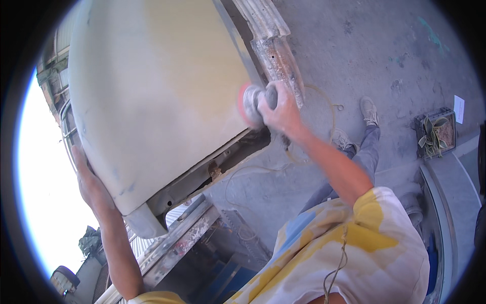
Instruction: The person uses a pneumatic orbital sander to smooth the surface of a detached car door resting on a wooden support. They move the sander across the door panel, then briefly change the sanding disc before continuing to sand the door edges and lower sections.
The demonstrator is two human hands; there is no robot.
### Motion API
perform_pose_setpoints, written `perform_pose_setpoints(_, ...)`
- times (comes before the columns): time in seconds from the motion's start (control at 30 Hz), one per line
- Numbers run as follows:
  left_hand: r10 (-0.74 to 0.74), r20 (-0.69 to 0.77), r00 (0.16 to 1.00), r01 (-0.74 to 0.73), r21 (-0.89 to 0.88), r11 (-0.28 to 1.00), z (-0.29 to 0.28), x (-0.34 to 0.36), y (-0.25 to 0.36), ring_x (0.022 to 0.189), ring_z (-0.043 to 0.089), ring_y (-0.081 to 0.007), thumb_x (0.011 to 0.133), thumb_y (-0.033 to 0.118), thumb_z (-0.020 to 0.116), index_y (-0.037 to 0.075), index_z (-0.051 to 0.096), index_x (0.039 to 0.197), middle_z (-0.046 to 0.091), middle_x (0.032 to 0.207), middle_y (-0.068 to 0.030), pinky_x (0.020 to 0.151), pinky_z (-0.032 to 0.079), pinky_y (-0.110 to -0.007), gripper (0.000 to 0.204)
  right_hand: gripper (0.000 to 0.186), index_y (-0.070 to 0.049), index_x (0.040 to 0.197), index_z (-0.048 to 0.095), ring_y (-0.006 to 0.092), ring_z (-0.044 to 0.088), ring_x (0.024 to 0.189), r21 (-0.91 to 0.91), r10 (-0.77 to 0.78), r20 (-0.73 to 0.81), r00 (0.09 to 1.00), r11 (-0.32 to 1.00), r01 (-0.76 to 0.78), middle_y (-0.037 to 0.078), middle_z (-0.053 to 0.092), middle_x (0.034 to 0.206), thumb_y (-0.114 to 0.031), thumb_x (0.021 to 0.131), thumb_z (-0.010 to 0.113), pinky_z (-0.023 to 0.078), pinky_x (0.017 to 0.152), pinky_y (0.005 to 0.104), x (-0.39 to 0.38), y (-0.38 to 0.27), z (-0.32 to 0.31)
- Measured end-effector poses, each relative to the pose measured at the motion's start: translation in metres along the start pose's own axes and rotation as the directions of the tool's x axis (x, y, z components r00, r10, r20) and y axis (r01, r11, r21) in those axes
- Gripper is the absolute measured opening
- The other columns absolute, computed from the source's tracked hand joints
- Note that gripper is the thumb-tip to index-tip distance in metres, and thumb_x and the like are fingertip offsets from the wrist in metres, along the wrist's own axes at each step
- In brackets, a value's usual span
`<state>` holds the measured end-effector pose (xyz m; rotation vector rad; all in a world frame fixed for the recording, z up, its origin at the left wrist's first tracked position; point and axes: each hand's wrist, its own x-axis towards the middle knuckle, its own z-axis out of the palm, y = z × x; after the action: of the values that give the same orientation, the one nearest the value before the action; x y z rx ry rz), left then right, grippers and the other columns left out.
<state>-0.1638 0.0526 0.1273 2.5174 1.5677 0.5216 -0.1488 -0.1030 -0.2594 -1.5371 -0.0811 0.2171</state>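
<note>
A large curved vehicle body panel (162, 76), pale grey-green with a yellowish patch, fills the upper left of the head view. My right hand (281, 109) is wrapped round the dark grip of a round sander (252, 104). The sander's reddish pad meets the panel at its right edge, near the lower right corner; its outline is slightly blurred. Along the panel's left side lies my left hand (90, 182), fingers stretched out flat and holding nothing. The palm side of that hand is hidden against the panel.
A thin hose (331, 104) trails over the dusty grey floor (334, 30). Beside the panel runs a rusty corrugated metal part (276, 55). Under the panel, a rough-edged metal frame (217, 169) shows. A potted plant (434, 134) stands right, near a white card (458, 109).
</note>
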Motion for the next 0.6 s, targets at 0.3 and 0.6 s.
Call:
perform_pose_setpoints(0.3,0.089,-0.066,0.994,-0.083,0.084,0.993,0.001,-0.002,-0.001,0.109,0.063,-0.0222,0.102,0.067,0.045,-0.002,0.059,0.14,0.066,0.121,-0.0161,0.098,0.048,-0.034,0.08,0.028,-0.003,0.104,0.058,0.0392,0.062,0.088,-0.097,0.022,-0.068,0.997,0.995,-0.028,0.02,0.063,0.095,-0.022,0.086,0.069,0.051,0.081,0.0478,0.011,0.023,0.0)
perform_pose_setpoints(0.6,0.088,-0.044,0.995,-0.087,0.033,0.996,0.0,-0.001,-0.003,0.104,0.064,-0.0206,0.102,0.064,0.047,-0.001,0.06,0.137,0.066,0.119,-0.0138,0.094,0.05,-0.033,0.075,0.03,-0.003,0.111,0.06,0.0366,0.067,0.093,0.008,-0.005,-0.006,1.0,1.0,0.005,0.02,0.065,0.097,-0.018,0.088,0.07,0.052,0.087,0.0429,-0.015,0.004,-0.001)
